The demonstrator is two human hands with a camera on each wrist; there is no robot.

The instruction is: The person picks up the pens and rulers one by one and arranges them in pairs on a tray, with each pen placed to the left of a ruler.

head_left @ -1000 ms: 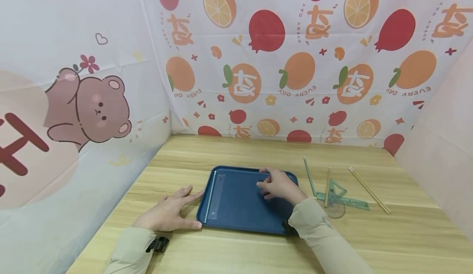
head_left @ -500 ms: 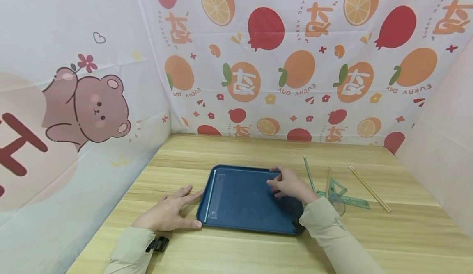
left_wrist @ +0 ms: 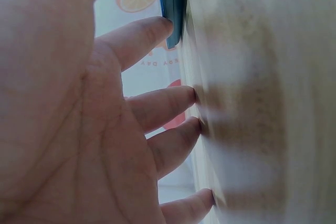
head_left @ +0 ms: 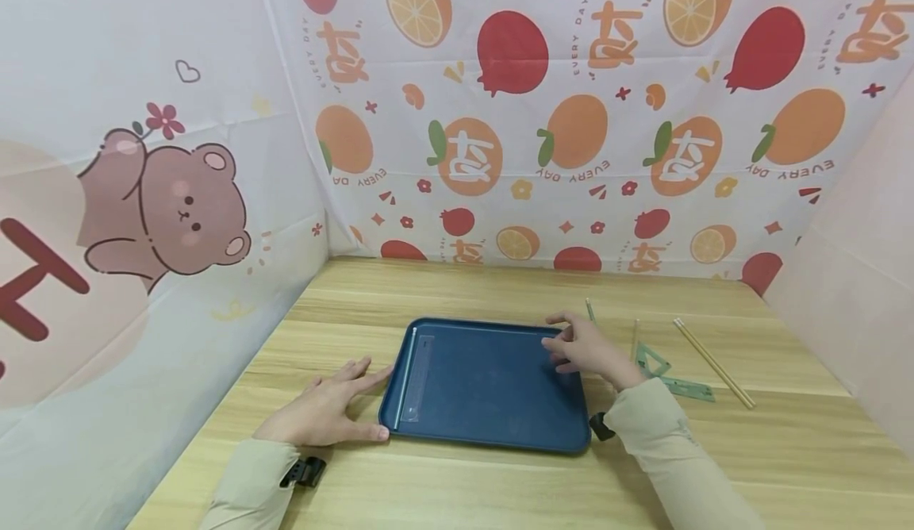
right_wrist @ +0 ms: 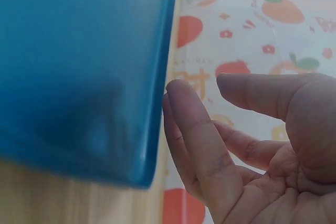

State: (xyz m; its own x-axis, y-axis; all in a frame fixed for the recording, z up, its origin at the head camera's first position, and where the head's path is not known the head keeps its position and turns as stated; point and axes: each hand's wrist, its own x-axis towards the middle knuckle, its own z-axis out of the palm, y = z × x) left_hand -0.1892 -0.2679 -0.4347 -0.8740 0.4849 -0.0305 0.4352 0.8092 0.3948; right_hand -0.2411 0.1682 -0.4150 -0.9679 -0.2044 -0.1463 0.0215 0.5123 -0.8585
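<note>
A dark blue tray [head_left: 493, 387] lies on the wooden table. Along its left side are a teal pencil [head_left: 405, 379] and a clear ruler [head_left: 421, 383]. My left hand [head_left: 324, 411] rests at the tray's left edge, its thumb and index finger touching the rim; in the left wrist view the other fingertips press on the table. Over the tray's right edge hovers my right hand [head_left: 589, 353], fingers loosely bent and nothing held. The right wrist view shows a gap between its thumb and fingers [right_wrist: 197, 124], beside the tray's rim [right_wrist: 160, 103].
Right of the tray lie a green triangle [head_left: 653, 362], a green ruler [head_left: 689, 389], a pair of wooden pencils [head_left: 714, 363], another wooden pencil [head_left: 635, 339] and a green pencil [head_left: 589, 310], partly hidden by my right hand. Printed cloth [head_left: 514, 141] stands behind the table.
My right hand has moved right, from above the tray to its right edge, and now covers part of the green pencil. My left hand and the tray stay where they were.
</note>
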